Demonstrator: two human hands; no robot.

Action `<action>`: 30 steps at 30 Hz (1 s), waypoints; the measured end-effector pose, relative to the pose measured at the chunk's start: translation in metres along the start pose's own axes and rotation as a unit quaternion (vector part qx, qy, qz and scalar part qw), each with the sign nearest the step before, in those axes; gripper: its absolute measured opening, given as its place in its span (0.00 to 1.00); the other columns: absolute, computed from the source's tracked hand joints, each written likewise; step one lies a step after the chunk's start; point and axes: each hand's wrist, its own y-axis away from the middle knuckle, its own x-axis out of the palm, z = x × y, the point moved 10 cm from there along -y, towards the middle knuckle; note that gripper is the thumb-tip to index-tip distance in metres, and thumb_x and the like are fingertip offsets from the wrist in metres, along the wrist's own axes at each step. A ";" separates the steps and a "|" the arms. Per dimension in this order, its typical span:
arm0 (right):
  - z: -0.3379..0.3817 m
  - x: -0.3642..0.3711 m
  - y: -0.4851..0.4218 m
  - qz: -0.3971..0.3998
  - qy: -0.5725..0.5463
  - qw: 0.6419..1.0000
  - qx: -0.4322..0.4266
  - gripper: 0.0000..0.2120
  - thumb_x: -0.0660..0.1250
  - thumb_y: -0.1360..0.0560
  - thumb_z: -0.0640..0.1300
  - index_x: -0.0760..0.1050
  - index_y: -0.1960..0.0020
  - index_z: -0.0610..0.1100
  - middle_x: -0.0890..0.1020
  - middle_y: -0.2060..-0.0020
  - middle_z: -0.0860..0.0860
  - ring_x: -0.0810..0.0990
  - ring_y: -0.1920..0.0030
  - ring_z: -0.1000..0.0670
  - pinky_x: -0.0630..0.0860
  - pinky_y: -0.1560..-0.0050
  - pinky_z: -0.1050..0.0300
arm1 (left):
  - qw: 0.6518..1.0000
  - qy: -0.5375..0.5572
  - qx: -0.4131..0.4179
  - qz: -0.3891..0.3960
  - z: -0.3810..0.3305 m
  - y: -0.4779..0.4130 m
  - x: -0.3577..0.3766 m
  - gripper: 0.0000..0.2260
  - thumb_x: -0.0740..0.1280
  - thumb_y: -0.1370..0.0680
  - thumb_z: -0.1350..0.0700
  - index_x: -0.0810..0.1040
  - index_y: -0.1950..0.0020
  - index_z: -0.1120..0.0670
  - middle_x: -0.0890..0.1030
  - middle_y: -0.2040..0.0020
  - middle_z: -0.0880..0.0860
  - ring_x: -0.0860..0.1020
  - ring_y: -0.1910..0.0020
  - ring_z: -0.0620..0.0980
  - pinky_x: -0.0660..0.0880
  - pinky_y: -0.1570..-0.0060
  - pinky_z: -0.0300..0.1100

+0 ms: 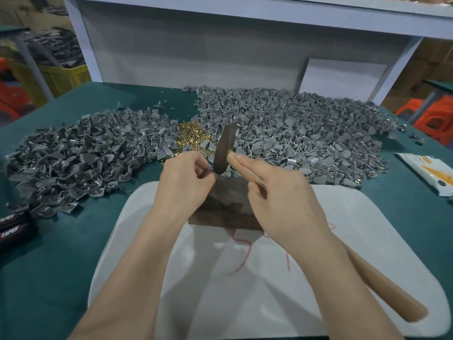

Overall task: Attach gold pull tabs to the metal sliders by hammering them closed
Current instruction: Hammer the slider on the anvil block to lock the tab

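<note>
Left hand (183, 179) is pinching a slider (207, 170) steady on the block (220, 204); right hand (277, 190) is gripping the hammer (224, 148) beside those fingers (196, 165).

One hammer (224, 148), one block (220, 207), two slider heaps (73, 163), one tab pile (191, 136)

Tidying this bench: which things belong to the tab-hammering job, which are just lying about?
Job: hammer, gripped by right hand; dark block; left hand pinching a small piece; gold tabs; grey sliders.
Lying about: white packet; black TAPER-labelled items; yellow crate.
</note>
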 end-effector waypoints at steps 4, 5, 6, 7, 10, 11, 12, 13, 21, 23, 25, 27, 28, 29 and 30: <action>0.007 -0.001 0.001 -0.001 0.027 1.000 -0.005 0.28 0.58 0.24 0.40 0.65 0.32 0.68 0.80 0.42 0.54 0.78 0.45 0.46 0.75 0.45 0.51 | 1.000 0.010 -0.001 0.001 0.000 0.001 0.000 0.06 0.72 0.31 0.61 0.77 0.63 0.52 0.77 0.70 0.47 0.74 0.68 0.46 0.73 0.63 0.42; 0.009 0.000 0.001 0.001 0.038 0.999 -0.007 0.28 0.58 0.24 0.40 0.64 0.32 0.68 0.79 0.42 0.55 0.78 0.44 0.46 0.75 0.44 0.51 | 1.000 0.012 -0.003 0.001 0.000 0.001 0.000 0.06 0.72 0.31 0.61 0.77 0.63 0.52 0.77 0.69 0.47 0.75 0.68 0.47 0.73 0.62 0.43; 0.010 0.000 0.001 0.002 0.048 0.999 -0.008 0.29 0.57 0.24 0.39 0.63 0.31 0.67 0.79 0.41 0.55 0.78 0.43 0.46 0.74 0.44 0.51 | 1.000 0.013 -0.005 0.001 0.000 0.001 0.000 0.06 0.72 0.31 0.61 0.77 0.63 0.52 0.77 0.69 0.47 0.75 0.68 0.47 0.73 0.62 0.42; 0.011 -0.001 0.000 0.002 0.057 0.998 -0.011 0.29 0.57 0.24 0.39 0.63 0.31 0.67 0.79 0.41 0.55 0.77 0.43 0.46 0.74 0.43 0.52 | 1.000 0.012 -0.007 0.000 0.000 0.001 0.000 0.06 0.72 0.31 0.61 0.77 0.63 0.52 0.77 0.69 0.47 0.75 0.68 0.47 0.73 0.62 0.42; 0.013 -0.001 -0.001 -0.002 0.075 0.997 -0.018 0.30 0.56 0.24 0.39 0.61 0.29 0.66 0.78 0.41 0.55 0.77 0.43 0.47 0.74 0.43 0.54 | 1.000 0.006 -0.008 -0.001 -0.001 0.002 -0.001 0.06 0.72 0.31 0.61 0.77 0.62 0.52 0.77 0.70 0.46 0.75 0.68 0.46 0.73 0.62 0.42; 0.012 0.000 -0.001 -0.005 0.081 0.997 -0.019 0.30 0.56 0.24 0.38 0.60 0.29 0.66 0.78 0.42 0.55 0.77 0.44 0.46 0.74 0.45 0.55 | 1.000 0.005 -0.009 0.001 -0.002 0.002 0.000 0.06 0.72 0.31 0.61 0.77 0.63 0.52 0.77 0.70 0.47 0.75 0.68 0.46 0.73 0.62 0.42; 0.013 0.001 -0.001 -0.007 0.090 0.996 -0.022 0.31 0.57 0.24 0.38 0.59 0.29 0.66 0.79 0.45 0.54 0.77 0.46 0.46 0.73 0.49 0.56 | 1.000 0.002 -0.008 0.002 -0.004 0.002 0.000 0.07 0.72 0.31 0.61 0.76 0.63 0.51 0.77 0.70 0.46 0.75 0.68 0.46 0.73 0.62 0.42; 0.014 0.003 -0.002 -0.002 0.108 0.994 -0.028 0.31 0.57 0.24 0.38 0.59 0.29 0.65 0.78 0.48 0.53 0.78 0.48 0.45 0.70 0.53 0.56 | 1.000 -0.007 -0.005 0.002 -0.005 0.002 0.001 0.08 0.71 0.31 0.61 0.75 0.64 0.50 0.77 0.70 0.46 0.75 0.68 0.45 0.73 0.62 0.42; -0.018 0.020 -0.010 0.039 0.036 0.998 0.032 0.28 0.55 0.23 0.40 0.59 0.29 0.65 0.78 0.39 0.53 0.77 0.41 0.45 0.74 0.42 0.51 | 0.999 -0.008 -0.017 0.030 0.001 0.001 0.002 0.08 0.71 0.29 0.59 0.75 0.64 0.48 0.77 0.67 0.44 0.75 0.66 0.41 0.69 0.65 0.31; -0.029 0.018 -0.013 0.034 0.012 0.998 0.052 0.28 0.55 0.22 0.40 0.60 0.30 0.66 0.77 0.37 0.53 0.77 0.40 0.45 0.74 0.41 0.50 | 0.999 0.005 -0.015 0.041 0.001 0.001 0.002 0.09 0.71 0.29 0.59 0.74 0.64 0.47 0.78 0.66 0.45 0.76 0.64 0.41 0.70 0.64 0.30; -0.036 0.014 -0.015 0.017 -0.004 0.998 0.060 0.26 0.55 0.22 0.39 0.64 0.31 0.66 0.77 0.39 0.51 0.77 0.41 0.44 0.74 0.41 0.50 | 0.999 0.029 -0.019 0.040 0.002 0.001 0.000 0.09 0.71 0.28 0.59 0.75 0.63 0.47 0.78 0.65 0.44 0.77 0.62 0.41 0.71 0.62 0.30; -0.036 0.007 -0.016 -0.020 -0.022 0.998 0.057 0.23 0.56 0.22 0.38 0.71 0.34 0.62 0.78 0.41 0.51 0.78 0.44 0.45 0.75 0.44 0.50 | 0.997 0.054 -0.026 0.040 0.004 0.001 -0.001 0.06 0.71 0.27 0.58 0.77 0.61 0.49 0.80 0.62 0.45 0.78 0.59 0.43 0.72 0.59 0.31; -0.035 0.004 -0.015 -0.039 -0.029 0.997 0.053 0.22 0.57 0.22 0.38 0.73 0.36 0.60 0.79 0.43 0.50 0.78 0.46 0.45 0.75 0.45 0.50 | 0.996 0.069 -0.028 0.046 0.003 0.001 0.001 0.05 0.71 0.27 0.58 0.78 0.59 0.50 0.81 0.61 0.47 0.79 0.57 0.45 0.74 0.56 0.33; -0.034 0.002 -0.016 -0.052 -0.034 0.997 0.049 0.21 0.58 0.23 0.38 0.74 0.37 0.58 0.79 0.44 0.50 0.78 0.47 0.45 0.75 0.46 0.49 | 0.994 0.089 -0.027 0.058 0.001 0.002 0.003 0.04 0.71 0.27 0.58 0.78 0.59 0.50 0.82 0.60 0.48 0.80 0.55 0.46 0.75 0.52 0.37; -0.033 0.001 -0.016 -0.059 -0.040 0.996 0.046 0.19 0.59 0.23 0.39 0.75 0.38 0.58 0.80 0.45 0.49 0.78 0.47 0.46 0.75 0.47 0.49 | 0.991 0.112 -0.021 0.074 -0.002 0.002 0.007 0.05 0.71 0.27 0.59 0.78 0.59 0.50 0.82 0.58 0.49 0.80 0.54 0.47 0.76 0.48 0.40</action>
